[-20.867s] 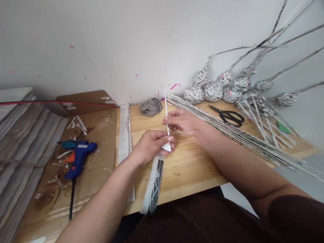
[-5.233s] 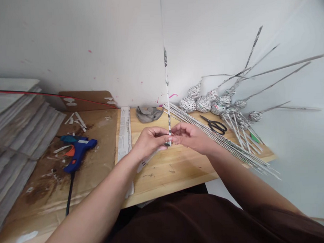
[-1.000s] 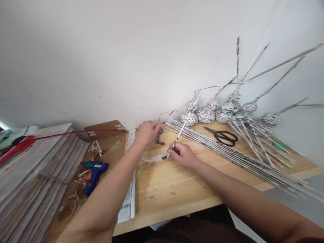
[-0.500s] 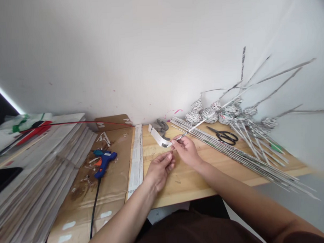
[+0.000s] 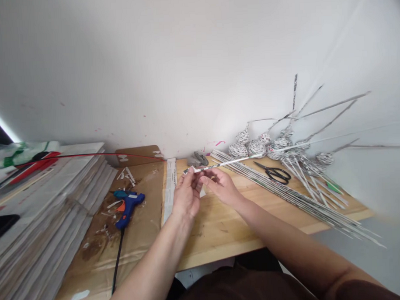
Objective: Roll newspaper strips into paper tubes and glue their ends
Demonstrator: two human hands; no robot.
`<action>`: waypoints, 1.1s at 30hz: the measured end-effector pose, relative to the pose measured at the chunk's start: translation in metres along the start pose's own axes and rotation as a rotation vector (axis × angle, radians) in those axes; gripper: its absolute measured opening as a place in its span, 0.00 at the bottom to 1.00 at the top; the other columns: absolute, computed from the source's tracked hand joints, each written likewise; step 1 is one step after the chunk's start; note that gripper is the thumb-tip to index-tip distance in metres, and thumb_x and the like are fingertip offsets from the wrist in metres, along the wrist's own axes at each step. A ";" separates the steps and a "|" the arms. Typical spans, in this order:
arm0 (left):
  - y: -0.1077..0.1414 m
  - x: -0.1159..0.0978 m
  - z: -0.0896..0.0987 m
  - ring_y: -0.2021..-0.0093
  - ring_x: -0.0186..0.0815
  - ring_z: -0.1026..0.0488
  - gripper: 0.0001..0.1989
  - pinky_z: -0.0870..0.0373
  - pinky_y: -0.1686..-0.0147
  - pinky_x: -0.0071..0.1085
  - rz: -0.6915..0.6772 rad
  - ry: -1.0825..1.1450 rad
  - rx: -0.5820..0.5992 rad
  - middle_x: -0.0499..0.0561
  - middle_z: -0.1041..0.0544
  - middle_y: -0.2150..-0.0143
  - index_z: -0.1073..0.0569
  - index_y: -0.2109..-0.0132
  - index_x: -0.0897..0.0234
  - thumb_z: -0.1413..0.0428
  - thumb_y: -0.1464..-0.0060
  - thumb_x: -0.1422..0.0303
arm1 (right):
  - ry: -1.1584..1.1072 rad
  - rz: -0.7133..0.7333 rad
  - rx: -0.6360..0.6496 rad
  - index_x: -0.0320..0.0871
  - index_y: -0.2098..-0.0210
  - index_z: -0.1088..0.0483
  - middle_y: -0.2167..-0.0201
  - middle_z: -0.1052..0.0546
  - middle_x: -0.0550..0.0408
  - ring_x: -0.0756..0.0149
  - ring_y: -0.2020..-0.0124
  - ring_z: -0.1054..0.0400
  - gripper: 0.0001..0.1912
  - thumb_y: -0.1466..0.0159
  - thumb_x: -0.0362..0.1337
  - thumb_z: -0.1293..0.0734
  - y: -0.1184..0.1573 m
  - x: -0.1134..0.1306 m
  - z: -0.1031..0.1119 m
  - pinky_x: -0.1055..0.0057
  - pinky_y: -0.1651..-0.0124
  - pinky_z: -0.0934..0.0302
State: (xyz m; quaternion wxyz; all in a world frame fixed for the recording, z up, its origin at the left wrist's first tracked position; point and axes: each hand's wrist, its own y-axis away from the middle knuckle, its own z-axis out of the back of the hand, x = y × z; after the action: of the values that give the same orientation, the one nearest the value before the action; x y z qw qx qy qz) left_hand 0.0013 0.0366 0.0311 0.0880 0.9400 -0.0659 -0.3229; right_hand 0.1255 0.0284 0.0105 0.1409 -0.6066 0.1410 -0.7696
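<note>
A long thin rolled paper stick runs from my fingers up to the right, across the woven paper pieces. My left hand pinches its near end between thumb and fingers. Close beside it, my right hand has its fingers curled under the same stick, with the thumb near them. A small white paper flap shows between the two hands, mostly hidden by the fingers. Just behind the hands, a grey object lies by the wall.
Black scissors lie beside a bundle of paper sticks. Woven paper pieces stand along the wall. To the left are a blue glue gun on cardboard, a paper strip and stacked newspapers.
My left hand has moved up and taken hold of the stick's end. The stick has swung lower and flatter, and its loose paper flap is now mostly hidden below the fingers.
</note>
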 end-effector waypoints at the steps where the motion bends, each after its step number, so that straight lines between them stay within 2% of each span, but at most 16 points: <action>1: -0.007 -0.007 0.000 0.69 0.28 0.24 0.03 0.28 0.71 0.19 -0.014 -0.008 -0.015 0.50 0.22 0.70 0.26 0.68 0.68 0.41 0.47 0.72 | 0.185 0.020 0.018 0.45 0.51 0.29 0.55 0.23 0.49 0.60 0.55 0.30 0.18 0.37 0.45 0.36 -0.001 -0.006 0.011 0.64 0.55 0.35; 4: -0.028 -0.027 -0.002 0.68 0.29 0.23 0.03 0.29 0.73 0.17 -0.125 -0.001 -0.017 0.50 0.22 0.71 0.27 0.68 0.68 0.40 0.48 0.72 | 0.748 0.075 -0.010 0.40 0.52 0.28 0.53 0.24 0.43 0.53 0.50 0.33 0.18 0.37 0.43 0.36 -0.004 -0.034 0.049 0.54 0.45 0.43; 6: -0.036 -0.034 -0.002 0.69 0.28 0.23 0.04 0.29 0.74 0.17 -0.207 0.012 -0.003 0.48 0.22 0.71 0.27 0.67 0.67 0.39 0.49 0.71 | 0.968 0.003 0.012 0.36 0.50 0.29 0.53 0.24 0.39 0.51 0.51 0.32 0.20 0.36 0.43 0.38 -0.008 -0.054 0.070 0.54 0.45 0.44; 9: -0.041 -0.033 0.002 0.69 0.27 0.23 0.06 0.28 0.73 0.18 -0.218 -0.009 0.042 0.46 0.22 0.70 0.27 0.66 0.66 0.38 0.51 0.70 | 1.054 -0.059 0.057 0.35 0.51 0.28 0.54 0.24 0.38 0.51 0.51 0.31 0.20 0.36 0.42 0.38 -0.021 -0.073 0.086 0.56 0.46 0.43; 12: -0.043 -0.024 0.010 0.70 0.27 0.23 0.07 0.28 0.73 0.18 -0.131 -0.044 0.070 0.47 0.22 0.69 0.28 0.68 0.66 0.37 0.52 0.69 | 1.037 -0.035 0.080 0.37 0.52 0.28 0.53 0.24 0.40 0.52 0.51 0.31 0.18 0.36 0.41 0.39 -0.037 -0.077 0.085 0.58 0.48 0.41; 15: -0.047 -0.019 0.017 0.70 0.28 0.23 0.09 0.28 0.72 0.19 -0.098 -0.050 0.059 0.48 0.22 0.70 0.30 0.70 0.67 0.36 0.53 0.69 | 1.020 -0.007 0.089 0.38 0.52 0.27 0.55 0.23 0.41 0.53 0.53 0.31 0.18 0.34 0.40 0.41 -0.043 -0.068 0.072 0.59 0.50 0.40; 17: -0.051 -0.018 0.020 0.70 0.28 0.23 0.10 0.27 0.72 0.19 -0.099 -0.046 0.041 0.47 0.22 0.71 0.30 0.71 0.67 0.36 0.54 0.69 | 0.989 0.042 0.114 0.40 0.54 0.27 0.58 0.22 0.45 0.55 0.55 0.30 0.16 0.33 0.38 0.43 -0.035 -0.054 0.058 0.60 0.51 0.40; 18: -0.053 -0.018 0.021 0.71 0.28 0.24 0.10 0.27 0.72 0.19 -0.099 -0.044 0.028 0.47 0.23 0.72 0.30 0.71 0.67 0.36 0.54 0.69 | 0.944 0.089 0.128 0.41 0.55 0.26 0.61 0.22 0.47 0.57 0.58 0.29 0.16 0.33 0.38 0.43 -0.028 -0.044 0.050 0.61 0.52 0.39; 20: -0.056 -0.018 0.022 0.72 0.27 0.24 0.09 0.28 0.73 0.19 -0.099 -0.041 0.013 0.47 0.23 0.73 0.29 0.70 0.67 0.36 0.54 0.70 | 0.842 0.250 0.233 0.43 0.59 0.26 0.65 0.22 0.50 0.60 0.62 0.30 0.13 0.33 0.37 0.42 -0.011 -0.021 0.033 0.63 0.55 0.38; 22: -0.057 -0.018 0.023 0.73 0.26 0.24 0.08 0.28 0.73 0.19 -0.102 -0.042 0.015 0.48 0.22 0.72 0.28 0.69 0.68 0.36 0.54 0.71 | 0.765 0.476 0.321 0.46 0.57 0.26 0.60 0.22 0.51 0.60 0.55 0.31 0.11 0.35 0.35 0.39 0.003 0.003 0.021 0.62 0.50 0.39; 24: -0.057 -0.018 0.023 0.72 0.27 0.24 0.07 0.28 0.73 0.19 -0.100 -0.053 0.024 0.49 0.22 0.72 0.27 0.69 0.68 0.37 0.53 0.71 | 0.794 0.596 0.214 0.49 0.54 0.27 0.54 0.24 0.53 0.57 0.48 0.36 0.12 0.36 0.34 0.37 0.008 0.023 0.018 0.59 0.44 0.44; 26: -0.056 -0.018 0.023 0.72 0.28 0.24 0.06 0.27 0.73 0.19 -0.094 -0.066 0.028 0.50 0.21 0.71 0.27 0.69 0.69 0.37 0.53 0.71 | 0.915 0.534 0.035 0.48 0.51 0.28 0.51 0.26 0.50 0.54 0.44 0.39 0.14 0.36 0.35 0.36 0.003 0.033 0.024 0.55 0.42 0.48; 28: -0.055 -0.018 0.023 0.71 0.28 0.23 0.06 0.27 0.72 0.19 -0.091 -0.074 0.025 0.51 0.21 0.70 0.26 0.68 0.69 0.37 0.53 0.71 | 1.030 0.411 -0.054 0.45 0.53 0.28 0.54 0.25 0.47 0.50 0.48 0.37 0.12 0.37 0.37 0.35 -0.004 0.034 0.036 0.54 0.47 0.47; 31: -0.054 -0.018 0.022 0.67 0.30 0.22 0.05 0.26 0.70 0.19 -0.093 -0.068 0.033 0.52 0.20 0.67 0.26 0.68 0.69 0.37 0.53 0.73 | 1.012 0.278 -0.014 0.43 0.62 0.27 0.65 0.23 0.49 0.56 0.62 0.32 0.08 0.35 0.38 0.37 -0.007 0.025 0.051 0.60 0.56 0.43; 33: -0.055 -0.018 0.022 0.64 0.32 0.21 0.05 0.25 0.69 0.20 -0.092 -0.052 0.047 0.53 0.20 0.66 0.26 0.68 0.70 0.37 0.53 0.74 | 0.911 0.227 0.022 0.43 0.64 0.28 0.67 0.23 0.51 0.61 0.65 0.32 0.09 0.34 0.37 0.39 -0.002 0.020 0.054 0.65 0.59 0.42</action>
State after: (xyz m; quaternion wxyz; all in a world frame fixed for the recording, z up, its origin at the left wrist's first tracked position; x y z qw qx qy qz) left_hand -0.0228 0.0903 0.0131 0.0494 0.9351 -0.0324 -0.3494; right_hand 0.1733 0.0200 0.0414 0.1545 -0.1861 0.2461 -0.9386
